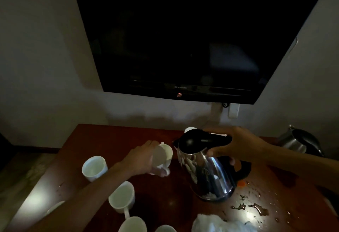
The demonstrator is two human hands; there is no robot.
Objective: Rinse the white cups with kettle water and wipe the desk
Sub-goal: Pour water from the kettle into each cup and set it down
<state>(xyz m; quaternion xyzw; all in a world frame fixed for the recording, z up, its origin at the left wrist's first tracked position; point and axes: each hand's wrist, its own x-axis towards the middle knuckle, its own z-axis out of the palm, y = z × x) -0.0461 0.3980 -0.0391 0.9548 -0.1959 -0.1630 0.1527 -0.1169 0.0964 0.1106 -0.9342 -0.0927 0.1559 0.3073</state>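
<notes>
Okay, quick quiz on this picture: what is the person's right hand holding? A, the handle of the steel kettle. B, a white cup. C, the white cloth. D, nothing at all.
A: the right hand grips the black handle of the steel kettle, while the left hand holds a tilted white cup beside its spout.

Hotel-style room, wall-mounted television (192, 35), wooden desk (113, 140), kettle (203, 165), white cups (94, 167)
</notes>
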